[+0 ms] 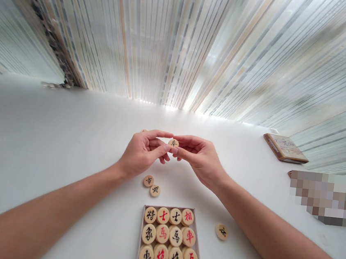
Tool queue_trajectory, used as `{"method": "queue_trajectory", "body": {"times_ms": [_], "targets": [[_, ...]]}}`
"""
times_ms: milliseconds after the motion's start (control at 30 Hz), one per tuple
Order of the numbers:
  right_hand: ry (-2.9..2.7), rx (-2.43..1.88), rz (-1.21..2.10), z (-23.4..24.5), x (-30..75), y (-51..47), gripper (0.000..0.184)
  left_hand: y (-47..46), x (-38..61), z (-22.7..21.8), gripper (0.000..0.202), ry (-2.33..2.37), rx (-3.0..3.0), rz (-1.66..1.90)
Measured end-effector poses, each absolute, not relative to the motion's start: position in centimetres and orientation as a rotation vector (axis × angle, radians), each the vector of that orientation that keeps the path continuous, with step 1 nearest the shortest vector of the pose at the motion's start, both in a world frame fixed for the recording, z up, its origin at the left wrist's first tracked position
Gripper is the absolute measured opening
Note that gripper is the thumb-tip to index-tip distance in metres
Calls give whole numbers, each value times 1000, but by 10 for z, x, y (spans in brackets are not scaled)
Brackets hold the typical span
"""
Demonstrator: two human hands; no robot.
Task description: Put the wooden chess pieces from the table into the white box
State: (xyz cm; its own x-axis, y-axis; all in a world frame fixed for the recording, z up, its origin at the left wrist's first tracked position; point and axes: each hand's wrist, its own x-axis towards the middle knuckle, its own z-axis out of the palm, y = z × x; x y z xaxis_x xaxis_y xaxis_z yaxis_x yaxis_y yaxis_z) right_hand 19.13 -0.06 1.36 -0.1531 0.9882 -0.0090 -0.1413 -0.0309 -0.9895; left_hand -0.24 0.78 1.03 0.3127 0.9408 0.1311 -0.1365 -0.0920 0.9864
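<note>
Between the fingertips of my left hand and my right hand is a round wooden Chinese chess piece with a black character, its face turned toward me. Both hands pinch it by thumb and fingers, above the white table. Just below my left hand lie two loose pieces, one touching the other. Nearer to me, an open box holds rows of pieces with red or black characters; its near end is cut off by the frame. Another piece lies right of the box, by my right forearm.
Part of another piece shows behind my left hand. A flat brown-edged box lies at the back right of the white table. A blurred-out object sits at the right edge. Striped curtains hang behind the table.
</note>
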Motion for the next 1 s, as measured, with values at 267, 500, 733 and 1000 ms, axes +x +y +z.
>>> {"method": "queue_trajectory", "body": {"times_ms": [267,500,733,1000], "targets": [[-1161,-1059,1408,14,190,0,41,5,-1,4,33,826,1559,1103],[-1124,-1023,1436,16,188,-1,37,3,-1,2,33,788,1665,1102],[-1157,-1013,1442,19,191,-1,29,7,2,3,35,805,1402,1110],[-1150,-1052,1417,15,191,-2,41,7,0,8,26,792,1278,1112]]}}
